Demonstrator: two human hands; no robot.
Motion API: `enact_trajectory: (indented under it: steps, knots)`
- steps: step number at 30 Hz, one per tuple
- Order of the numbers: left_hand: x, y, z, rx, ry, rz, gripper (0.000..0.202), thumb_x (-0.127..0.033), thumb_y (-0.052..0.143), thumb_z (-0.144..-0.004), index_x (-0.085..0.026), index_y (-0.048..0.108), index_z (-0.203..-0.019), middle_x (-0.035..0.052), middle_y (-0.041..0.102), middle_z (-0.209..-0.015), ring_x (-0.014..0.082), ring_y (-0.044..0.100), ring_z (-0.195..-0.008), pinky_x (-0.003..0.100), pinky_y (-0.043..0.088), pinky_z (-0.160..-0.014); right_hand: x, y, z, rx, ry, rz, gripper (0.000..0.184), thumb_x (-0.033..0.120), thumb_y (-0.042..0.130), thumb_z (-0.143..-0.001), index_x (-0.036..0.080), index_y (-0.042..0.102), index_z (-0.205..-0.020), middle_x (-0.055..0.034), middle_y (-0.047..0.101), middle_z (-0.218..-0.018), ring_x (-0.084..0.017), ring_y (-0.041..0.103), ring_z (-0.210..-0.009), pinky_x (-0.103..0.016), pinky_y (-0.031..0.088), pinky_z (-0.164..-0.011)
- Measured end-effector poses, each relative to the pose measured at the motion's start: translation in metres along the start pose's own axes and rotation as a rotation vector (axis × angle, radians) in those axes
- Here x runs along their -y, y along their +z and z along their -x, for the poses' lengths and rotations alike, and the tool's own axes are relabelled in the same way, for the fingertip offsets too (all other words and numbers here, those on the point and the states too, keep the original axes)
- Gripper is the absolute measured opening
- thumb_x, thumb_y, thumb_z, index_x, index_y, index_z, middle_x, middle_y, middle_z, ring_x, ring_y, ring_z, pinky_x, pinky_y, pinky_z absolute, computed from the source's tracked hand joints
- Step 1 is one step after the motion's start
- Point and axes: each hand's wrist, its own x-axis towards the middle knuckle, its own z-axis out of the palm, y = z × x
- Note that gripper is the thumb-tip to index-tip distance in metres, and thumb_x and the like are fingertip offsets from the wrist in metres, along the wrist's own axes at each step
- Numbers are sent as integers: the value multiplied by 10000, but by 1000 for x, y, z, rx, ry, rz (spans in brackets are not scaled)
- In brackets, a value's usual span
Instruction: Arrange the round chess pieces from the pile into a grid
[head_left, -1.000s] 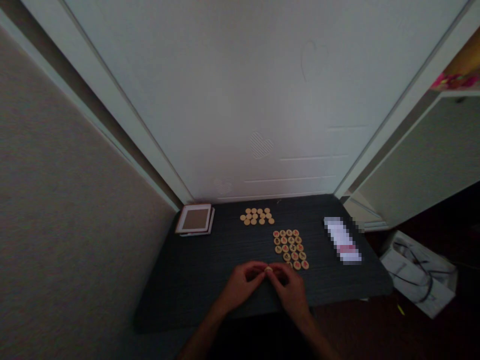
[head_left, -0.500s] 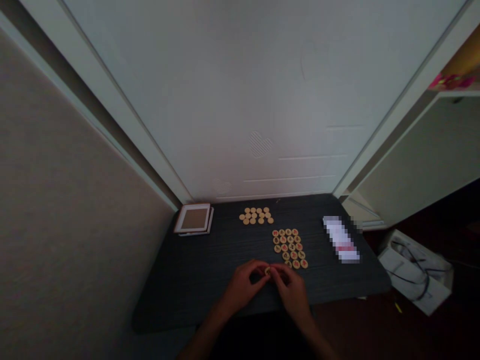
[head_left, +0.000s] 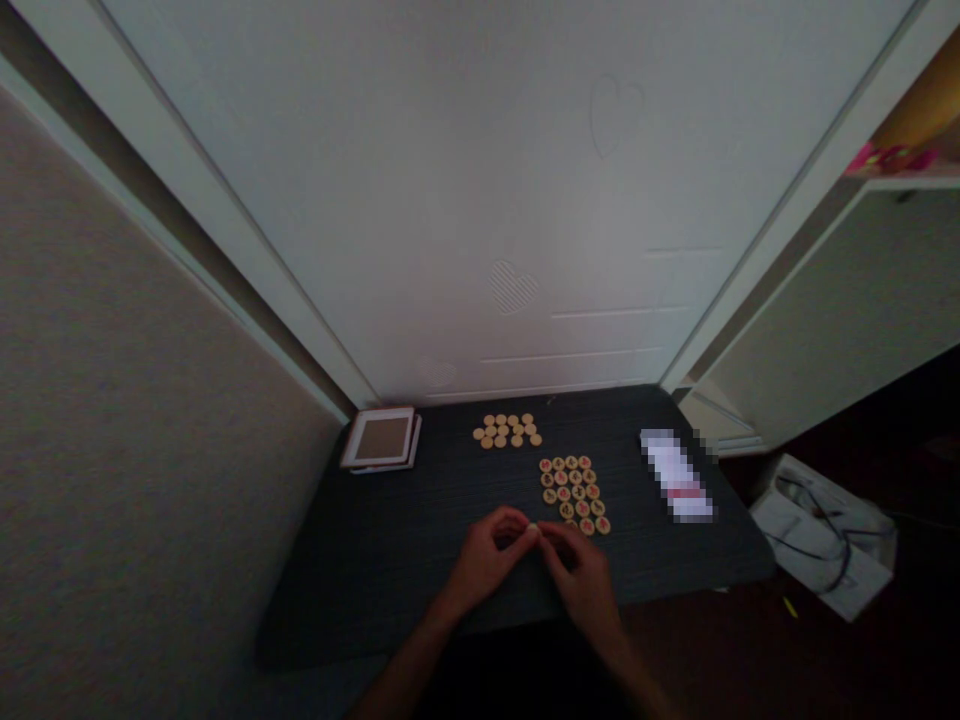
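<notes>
Between my fingertips, just above the dark table (head_left: 360,560), is a small round xiangqi piece (head_left: 533,528). My left hand (head_left: 491,552) pinches it from the left, thumb and forefinger closed. From the right, my right hand (head_left: 576,560) meets it with its fingertips, also closed. Just beyond my right hand lie rows of xiangqi pieces (head_left: 578,492) with red and dark characters facing up; my fingers partly cover the nearest row. Farther back, a group of plain-faced wooden discs (head_left: 502,431) lies in loose rows.
Shallow framed trays or lids (head_left: 381,440) are stacked at the table's back left. A blurred-out phone-like object (head_left: 676,475) lies on the right. A white panel with hearts (head_left: 480,200) rises behind the table. On the floor at right is a white box (head_left: 825,540) with cables.
The piece has turned between my fingers: its marked face showed before, and now a pale side shows. Both hands stay close together. The whole view has shifted slightly.
</notes>
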Motion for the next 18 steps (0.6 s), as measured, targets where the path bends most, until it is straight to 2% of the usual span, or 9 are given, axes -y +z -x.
enact_trajectory:
  steps: [7,13,18]
  knots:
    - [-1,2,-4,-55,9,-33,223,-400,701,-859,-181,688,-898,61,785,-891,226,750,-850,305,573,-772,5,1,-1,-23,-149,101,264,268,630,-932,250,704,-1185,-81,721,-1115,-221,711,-965,-345,604,-852]
    - [-4,5,-5,-13,30,-51,239,-390,659,-889,-183,745,-972,82,786,-1033,246,742,-952,336,576,-865,3,-2,-2,-45,-174,151,259,248,654,-917,248,702,-1172,-68,725,-1071,-207,709,-907,-334,611,-818]
    - [-5,4,-4,40,41,-21,243,-366,663,-901,-180,745,-1034,84,778,-1074,241,727,-1003,364,553,-949,-2,-7,-3,-36,-190,171,266,244,636,-934,255,699,-1192,-66,738,-1119,-215,718,-976,-346,608,-863]
